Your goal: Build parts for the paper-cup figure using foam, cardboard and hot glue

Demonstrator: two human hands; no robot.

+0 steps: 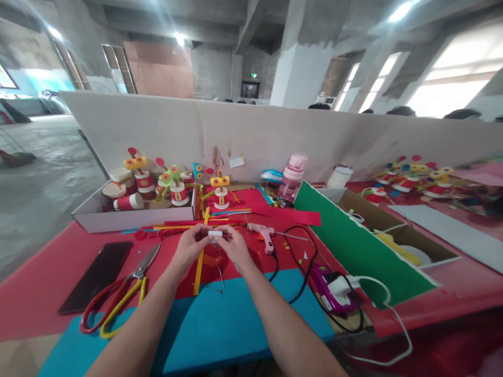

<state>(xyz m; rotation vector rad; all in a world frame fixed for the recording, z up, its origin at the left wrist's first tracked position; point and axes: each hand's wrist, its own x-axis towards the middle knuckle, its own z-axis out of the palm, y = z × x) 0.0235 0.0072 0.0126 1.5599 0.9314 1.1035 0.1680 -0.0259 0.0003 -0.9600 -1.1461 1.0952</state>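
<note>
Between the fingertips of my left hand (pixel 193 242) and my right hand (pixel 234 245) is a small white rectangular piece (pixel 215 233); what kind of thing it is I cannot make out. Both hands pinch it from either side, above the red table covering. A yellow paper strip (pixel 198 272) runs beneath my hands. Just beyond stands a paper-cup robot figure (pixel 221 198) with a yellow head and coiled arms. To the right lies a pink hot glue gun (pixel 264 235). Scissors (pixel 133 280) with red and yellow handles lie left of my forearm.
A black phone (pixel 96 275) lies at the left. Behind it, a white box (pixel 133 219) holds several cup figures. On the right are a green-sided box (pixel 361 246) and a purple power strip (pixel 332 293) with trailing cables. A white partition (pixel 251 131) closes the back.
</note>
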